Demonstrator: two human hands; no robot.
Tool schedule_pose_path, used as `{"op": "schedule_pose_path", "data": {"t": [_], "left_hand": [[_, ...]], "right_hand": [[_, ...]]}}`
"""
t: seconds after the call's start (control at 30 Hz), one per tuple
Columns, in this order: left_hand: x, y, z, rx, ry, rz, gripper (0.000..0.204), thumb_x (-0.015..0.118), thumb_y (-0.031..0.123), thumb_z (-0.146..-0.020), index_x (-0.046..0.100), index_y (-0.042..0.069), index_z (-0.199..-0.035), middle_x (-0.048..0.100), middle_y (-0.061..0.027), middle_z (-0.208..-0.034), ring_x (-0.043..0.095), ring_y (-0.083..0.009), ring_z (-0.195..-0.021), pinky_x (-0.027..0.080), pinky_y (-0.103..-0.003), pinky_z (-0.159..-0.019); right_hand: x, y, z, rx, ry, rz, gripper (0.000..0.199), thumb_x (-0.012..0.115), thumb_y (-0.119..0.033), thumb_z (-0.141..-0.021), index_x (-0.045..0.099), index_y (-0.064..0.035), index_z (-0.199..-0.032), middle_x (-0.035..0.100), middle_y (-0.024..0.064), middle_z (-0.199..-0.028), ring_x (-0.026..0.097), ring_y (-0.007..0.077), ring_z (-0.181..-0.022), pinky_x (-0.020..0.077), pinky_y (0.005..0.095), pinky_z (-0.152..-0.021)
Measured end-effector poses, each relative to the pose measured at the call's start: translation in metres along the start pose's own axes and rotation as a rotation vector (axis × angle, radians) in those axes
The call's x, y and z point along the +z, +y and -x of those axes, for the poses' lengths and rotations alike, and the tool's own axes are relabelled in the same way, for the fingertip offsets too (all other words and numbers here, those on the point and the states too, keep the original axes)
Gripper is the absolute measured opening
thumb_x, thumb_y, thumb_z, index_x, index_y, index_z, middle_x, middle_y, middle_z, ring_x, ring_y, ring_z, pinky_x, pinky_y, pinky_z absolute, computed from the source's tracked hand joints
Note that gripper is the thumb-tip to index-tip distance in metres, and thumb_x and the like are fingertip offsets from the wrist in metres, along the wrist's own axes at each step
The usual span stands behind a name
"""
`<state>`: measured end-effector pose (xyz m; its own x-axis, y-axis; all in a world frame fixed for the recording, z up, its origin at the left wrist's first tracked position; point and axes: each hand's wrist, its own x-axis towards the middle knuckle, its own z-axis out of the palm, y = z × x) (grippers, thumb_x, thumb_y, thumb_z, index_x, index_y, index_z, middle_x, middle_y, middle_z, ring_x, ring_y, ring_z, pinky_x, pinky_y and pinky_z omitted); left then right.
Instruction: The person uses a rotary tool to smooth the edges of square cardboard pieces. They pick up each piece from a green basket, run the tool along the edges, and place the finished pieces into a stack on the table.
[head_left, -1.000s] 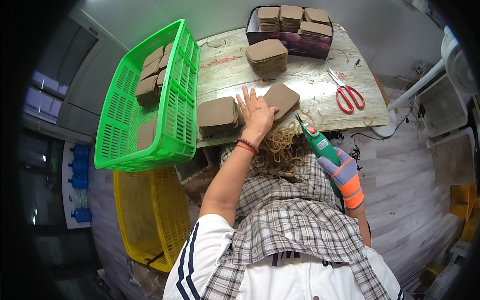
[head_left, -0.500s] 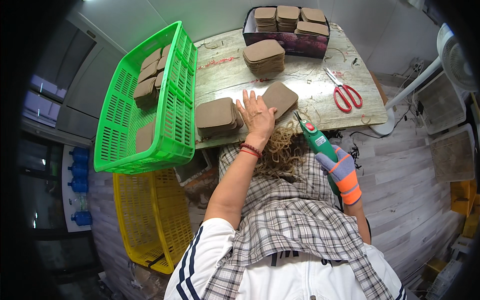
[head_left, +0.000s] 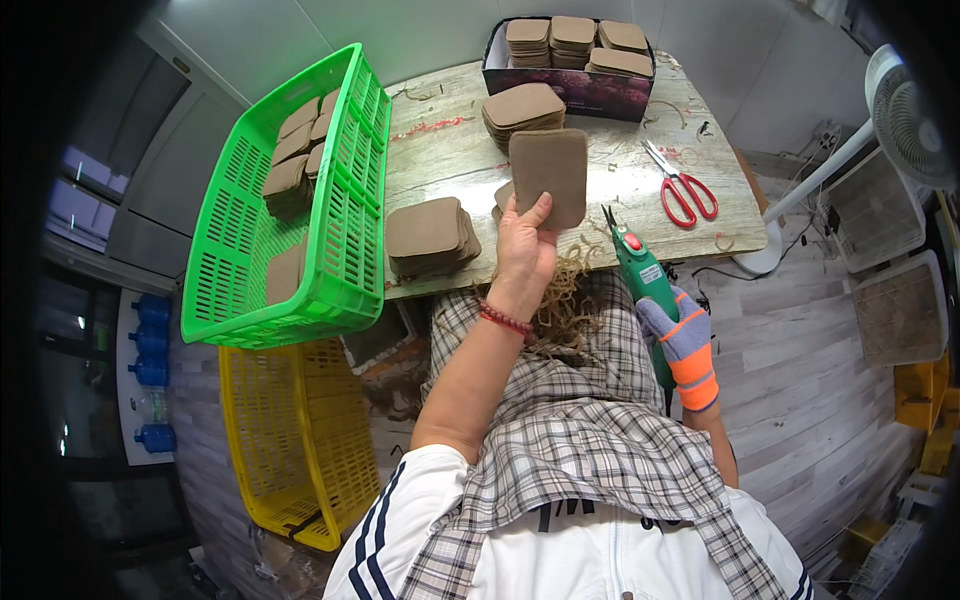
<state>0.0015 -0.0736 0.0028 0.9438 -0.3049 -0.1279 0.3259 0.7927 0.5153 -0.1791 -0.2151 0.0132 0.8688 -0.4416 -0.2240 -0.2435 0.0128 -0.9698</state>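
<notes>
Bare L hand [head_left: 526, 252] clamps a brown pad [head_left: 550, 172] btwn thumb & fingers, held up over near side of table [head_left: 432, 165]. Gloved R hand [head_left: 683, 342], at right, has fingers wrapped round green cutter [head_left: 642, 268].

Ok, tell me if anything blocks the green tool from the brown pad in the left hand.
Nothing visible stands between the green tool in the right hand and the pad in the left hand; brown scraps show lower down.
</notes>
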Motion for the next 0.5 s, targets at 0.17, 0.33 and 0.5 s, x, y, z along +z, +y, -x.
{"op": "schedule_pose_path", "data": {"t": [0.17, 0.33, 0.5], "left_hand": [[0.008, -0.013, 0.001, -0.069, 0.083, 0.372, 0.041, 0.061, -0.004, -0.082, 0.047, 0.005, -0.120, 0.056, -0.0089, -0.117, 0.053, -0.0245, -0.110, 0.042, -0.043, -0.101], [0.008, -0.023, -0.001, -0.084, 0.086, 0.490, 0.040, 0.061, -0.002, -0.083, 0.048, 0.005, -0.119, 0.056, -0.0095, -0.117, 0.053, -0.0262, -0.110, 0.041, -0.045, -0.101], [0.012, -0.032, 0.008, -0.093, 0.055, 0.493, 0.038, 0.060, -0.002, -0.084, 0.048, 0.005, -0.119, 0.056, -0.0093, -0.117, 0.052, -0.0256, -0.111, 0.041, -0.043, -0.101]], "right_hand": [[0.004, -0.016, 0.009, -0.004, -0.002, 0.001, 0.032, 0.072, -0.017, -0.078, 0.060, -0.0010, -0.103, 0.057, -0.0017, -0.066, 0.050, 0.0034, -0.053, 0.0397, 0.0192, -0.047], [0.006, -0.019, 0.012, 0.011, -0.012, -0.033, 0.032, 0.071, -0.016, -0.079, 0.059, -0.0006, -0.104, 0.058, -0.0013, -0.067, 0.050, 0.0032, -0.053, 0.0401, 0.0191, -0.047], [0.008, -0.028, 0.015, -0.033, 0.003, -0.002, 0.029, 0.071, -0.015, -0.079, 0.059, -0.0006, -0.102, 0.058, -0.0010, -0.067, 0.049, 0.0031, -0.053, 0.0395, 0.0189, -0.047]]}}
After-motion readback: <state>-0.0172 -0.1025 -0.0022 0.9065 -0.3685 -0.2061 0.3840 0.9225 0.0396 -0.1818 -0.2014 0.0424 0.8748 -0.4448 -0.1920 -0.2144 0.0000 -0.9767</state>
